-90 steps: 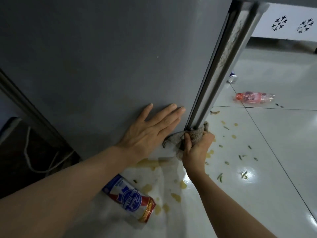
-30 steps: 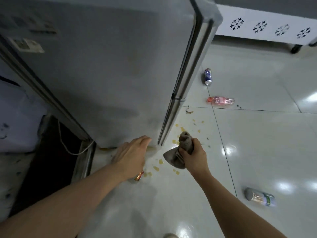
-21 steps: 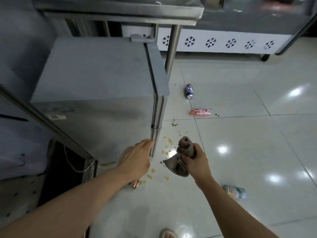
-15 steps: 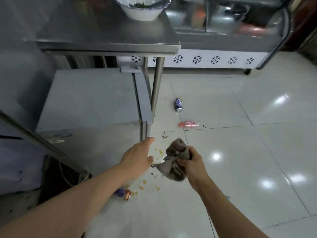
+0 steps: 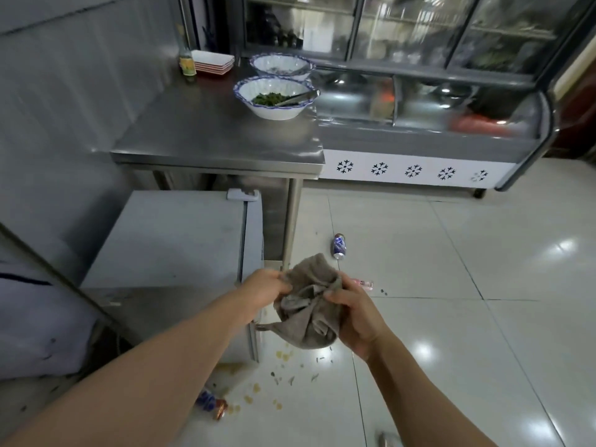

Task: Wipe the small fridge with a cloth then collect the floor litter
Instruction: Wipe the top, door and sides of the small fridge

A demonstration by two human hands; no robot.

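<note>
So we're standing over the small fridge [image 5: 167, 243], tucked under the steel counter [image 5: 206, 130] with its top still reachable. Both our hands are bunched round the grey cloth [image 5: 306, 304], left hand [image 5: 267, 288] pinching one edge, right hand [image 5: 358, 314] gripping the other, probably refolding for a clean face. Litter's still down there: a blue can [image 5: 339, 246], a pink bottle [image 5: 362, 283], another can [image 5: 213, 404]. The near bowl [image 5: 274, 96] holds greens and tongs.

Both hands are holding a bunched grey cloth [image 5: 308, 312] above a small grey fridge's [image 5: 167, 243] front corner: the left hand [image 5: 266, 290] is pinching its edge, the right hand [image 5: 356, 317] gripping its side. A can [image 5: 339, 246] and yellow scraps [image 5: 258, 387] are lying on the white tiled floor [image 5: 451, 317].
</note>
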